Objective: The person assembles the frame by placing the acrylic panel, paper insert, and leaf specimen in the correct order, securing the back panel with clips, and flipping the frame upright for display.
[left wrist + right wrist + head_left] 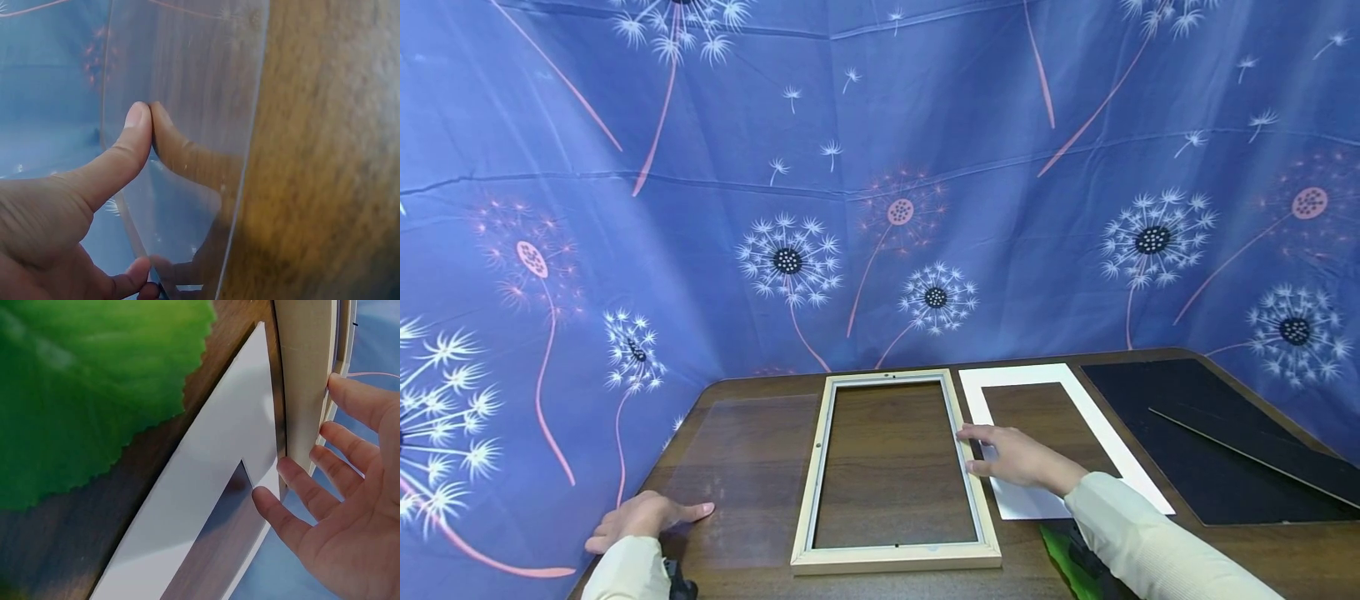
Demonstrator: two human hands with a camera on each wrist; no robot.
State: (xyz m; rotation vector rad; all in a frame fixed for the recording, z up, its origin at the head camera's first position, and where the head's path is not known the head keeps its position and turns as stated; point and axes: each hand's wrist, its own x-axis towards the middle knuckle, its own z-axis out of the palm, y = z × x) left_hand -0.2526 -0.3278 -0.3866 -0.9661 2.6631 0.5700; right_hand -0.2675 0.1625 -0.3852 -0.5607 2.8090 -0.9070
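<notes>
A thin clear sheet lies on the left of the brown table. My left hand is at its left edge, thumb stretched out onto the sheet; in the left wrist view the thumb tip meets its own reflection in the clear surface. In the middle lies a pale wooden picture frame, with wood grain showing through its opening. My right hand reaches over a white mat board with spread fingers, fingertips right at the frame's right side. From the right wrist view, the palm faces the frame, holding nothing.
A black backing board lies at the right, with a folded-up flap angled across it. A green leaf shows beneath my right forearm at the front. Behind the table hangs a blue dandelion-print cloth.
</notes>
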